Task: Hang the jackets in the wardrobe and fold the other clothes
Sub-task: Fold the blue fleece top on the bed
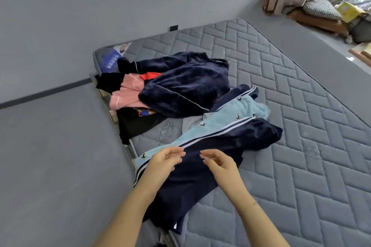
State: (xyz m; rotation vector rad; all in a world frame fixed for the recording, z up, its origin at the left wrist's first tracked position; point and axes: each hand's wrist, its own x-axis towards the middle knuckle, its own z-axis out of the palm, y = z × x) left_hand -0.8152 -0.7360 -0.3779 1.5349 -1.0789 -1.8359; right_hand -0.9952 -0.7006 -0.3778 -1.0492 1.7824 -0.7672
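A pile of clothes lies on the grey quilted mattress (301,106). Navy track trousers with white side stripes (220,146) stretch across its near part, over a light blue garment printed with small birds (230,114). Behind them sits a dark blue velvet jacket with white piping (186,86), beside a pink garment (126,94) and black clothes (136,126). My left hand (164,159) and my right hand (218,163) hover just above the navy trousers, fingers loosely curled and holding nothing.
Grey padded wall panels (60,146) run along the mattress's left side. At the far right stands a low wooden piece (317,20) heaped with bags, checked fabric and a yellow package. The right half of the mattress is bare.
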